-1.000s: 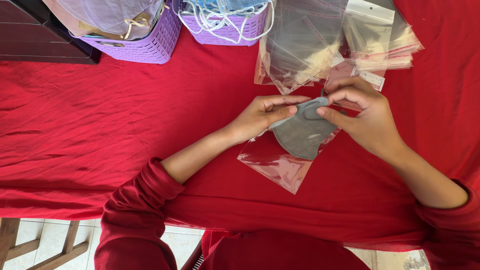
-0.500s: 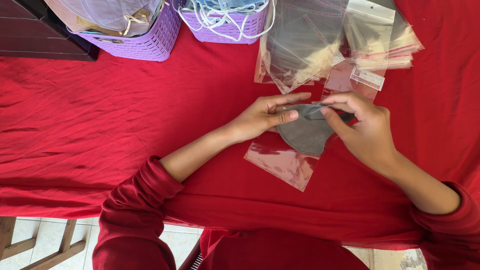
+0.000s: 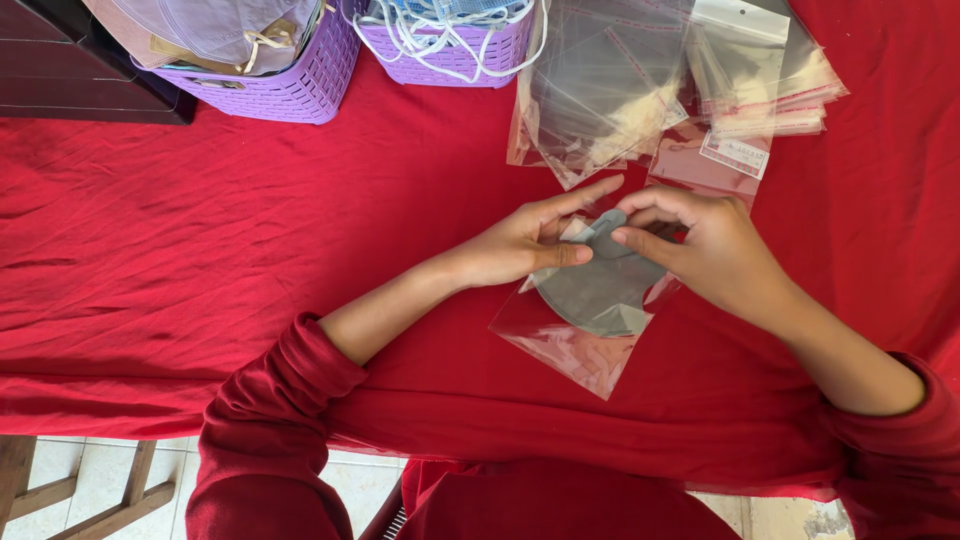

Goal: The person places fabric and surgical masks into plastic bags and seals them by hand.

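- Your left hand (image 3: 520,245) and right hand (image 3: 705,250) meet over the middle of the table (image 3: 200,260), which is covered with a red cloth.
- Between them lies a grey mask (image 3: 600,290), folded flat, partly inside a clear bag (image 3: 570,345) that rests on the cloth.
- Your left grip is closed: thumb and fingers pinch the mask's top edge beside the bag's mouth.
- Your right grip is closed too, with fingertips curled onto the same top edge from the other side.
- By the look of it, the step in hand is seating the mask in the bag; its upper part is not yet fully in.
- The next move calls for holding the bag's mouth open while the mask slides deeper, flat and uncreased.
- At the far edge lie a stack of empty bags (image 3: 610,90) and two purple baskets (image 3: 300,80), well apart from your hands.
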